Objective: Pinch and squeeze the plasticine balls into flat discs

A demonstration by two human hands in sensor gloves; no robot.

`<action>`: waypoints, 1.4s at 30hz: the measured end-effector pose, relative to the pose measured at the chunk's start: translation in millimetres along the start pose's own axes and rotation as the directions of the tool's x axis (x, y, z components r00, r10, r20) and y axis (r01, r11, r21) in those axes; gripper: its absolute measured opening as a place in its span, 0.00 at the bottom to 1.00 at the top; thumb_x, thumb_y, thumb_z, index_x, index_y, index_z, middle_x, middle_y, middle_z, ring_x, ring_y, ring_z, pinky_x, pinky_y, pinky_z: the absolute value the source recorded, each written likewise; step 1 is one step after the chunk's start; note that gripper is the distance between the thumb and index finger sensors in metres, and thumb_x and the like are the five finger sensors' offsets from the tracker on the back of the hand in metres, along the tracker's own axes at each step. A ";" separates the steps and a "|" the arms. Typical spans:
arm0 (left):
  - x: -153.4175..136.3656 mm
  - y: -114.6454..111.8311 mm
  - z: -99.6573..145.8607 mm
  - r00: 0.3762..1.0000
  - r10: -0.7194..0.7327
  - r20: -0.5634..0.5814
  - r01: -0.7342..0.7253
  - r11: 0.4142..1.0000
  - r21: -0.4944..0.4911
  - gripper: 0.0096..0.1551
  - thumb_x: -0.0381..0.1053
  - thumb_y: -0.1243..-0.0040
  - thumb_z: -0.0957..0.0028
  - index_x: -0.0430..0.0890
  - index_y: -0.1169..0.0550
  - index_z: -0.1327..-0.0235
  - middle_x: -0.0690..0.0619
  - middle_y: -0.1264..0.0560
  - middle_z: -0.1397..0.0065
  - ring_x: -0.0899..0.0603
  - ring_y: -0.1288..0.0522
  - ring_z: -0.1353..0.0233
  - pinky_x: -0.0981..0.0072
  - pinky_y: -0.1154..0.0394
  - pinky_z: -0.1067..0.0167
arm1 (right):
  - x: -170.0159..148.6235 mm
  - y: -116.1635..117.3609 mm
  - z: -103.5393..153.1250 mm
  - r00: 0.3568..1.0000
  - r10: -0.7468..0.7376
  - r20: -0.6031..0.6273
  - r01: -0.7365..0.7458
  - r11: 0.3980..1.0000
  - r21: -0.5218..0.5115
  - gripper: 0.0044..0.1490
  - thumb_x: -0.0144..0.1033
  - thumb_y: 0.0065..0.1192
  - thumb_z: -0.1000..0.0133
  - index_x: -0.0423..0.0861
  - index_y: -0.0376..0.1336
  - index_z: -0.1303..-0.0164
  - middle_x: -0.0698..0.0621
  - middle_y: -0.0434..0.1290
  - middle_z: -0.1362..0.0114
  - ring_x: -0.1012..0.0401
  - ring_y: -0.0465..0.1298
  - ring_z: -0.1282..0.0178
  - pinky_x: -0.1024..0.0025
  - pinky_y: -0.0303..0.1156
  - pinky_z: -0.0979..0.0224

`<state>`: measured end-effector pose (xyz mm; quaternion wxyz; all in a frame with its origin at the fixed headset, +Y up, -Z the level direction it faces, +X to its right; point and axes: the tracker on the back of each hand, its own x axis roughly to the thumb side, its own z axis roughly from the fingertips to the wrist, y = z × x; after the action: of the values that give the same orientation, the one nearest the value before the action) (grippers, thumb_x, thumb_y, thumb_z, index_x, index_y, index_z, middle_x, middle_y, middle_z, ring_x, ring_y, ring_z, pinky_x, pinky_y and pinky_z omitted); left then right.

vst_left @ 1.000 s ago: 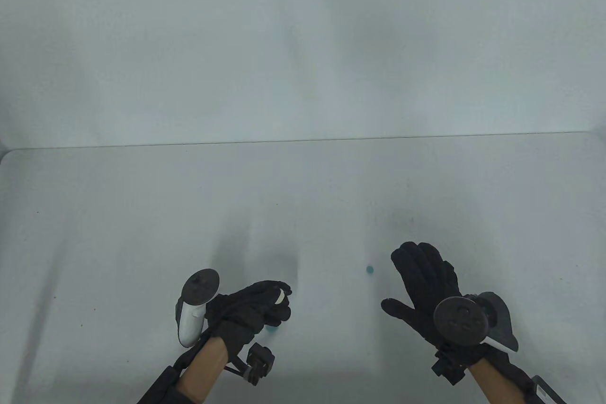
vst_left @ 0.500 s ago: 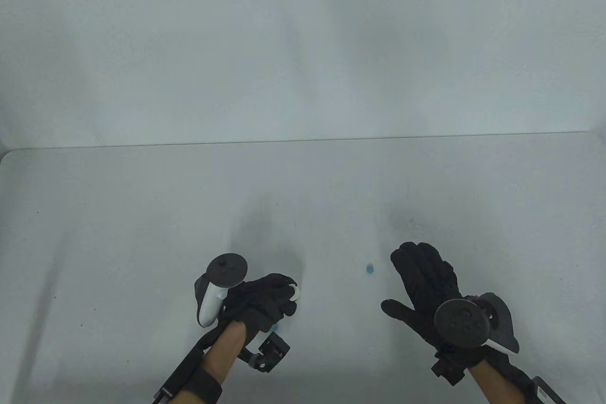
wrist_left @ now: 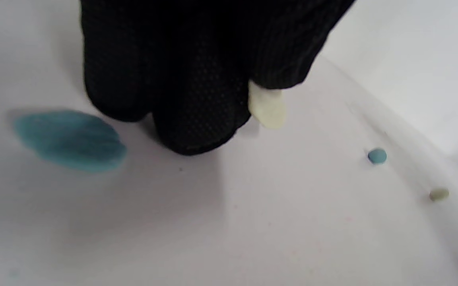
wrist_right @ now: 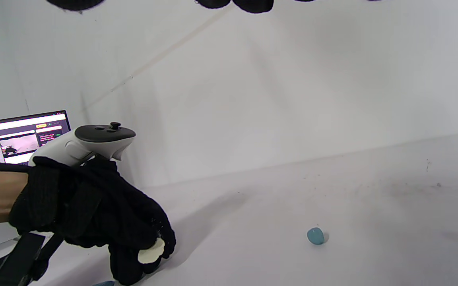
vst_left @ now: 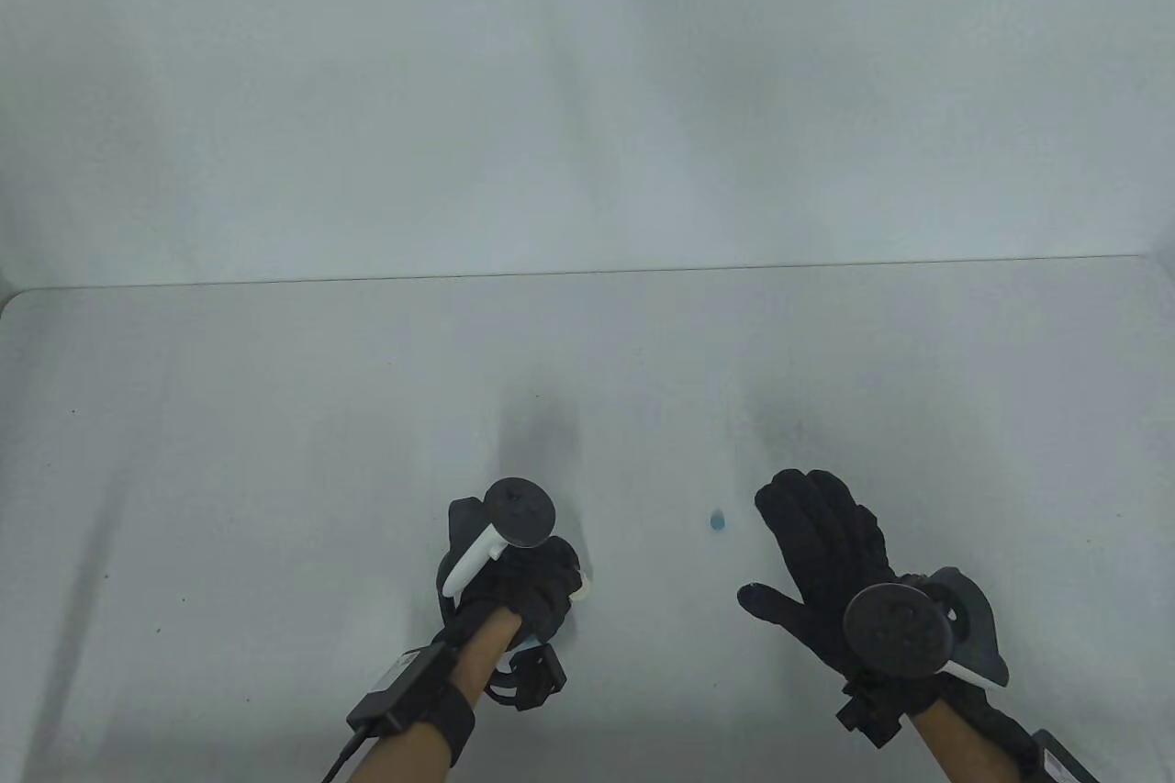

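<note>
Blue ball [vst_left: 717,521] lies between both hands, near right hand [vst_left: 822,549].

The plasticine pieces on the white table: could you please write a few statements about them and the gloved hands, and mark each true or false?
1. The left hand pinches a flattened cream plasticine piece. True.
2. The small round blue plasticine ball sits between the right hand's fingers. False: it lies alone on the white table, apart from the right hand.
3. A flattened blue plasticine disc lies beside the left hand. True.
4. The right hand is a closed fist. False: its fingers are spread.
</note>
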<state>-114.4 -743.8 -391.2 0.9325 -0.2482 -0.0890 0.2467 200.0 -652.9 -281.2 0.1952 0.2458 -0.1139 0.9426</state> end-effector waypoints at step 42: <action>41.3 20.5 58.1 0.890 -0.413 0.194 0.320 0.868 0.380 0.35 0.53 0.43 0.43 0.36 0.27 0.27 0.37 0.26 0.31 0.37 0.18 0.40 0.46 0.23 0.42 | -0.5 -3.3 -0.3 1.000 0.007 -0.018 -0.007 1.000 -0.002 0.55 0.70 0.40 0.40 0.43 0.42 0.12 0.39 0.45 0.09 0.33 0.47 0.13 0.25 0.52 0.24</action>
<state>-104.0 -683.1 -349.8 0.9700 -0.0274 -0.2167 0.1065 201.7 -650.0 -281.4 0.1931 0.2369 -0.1140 0.9453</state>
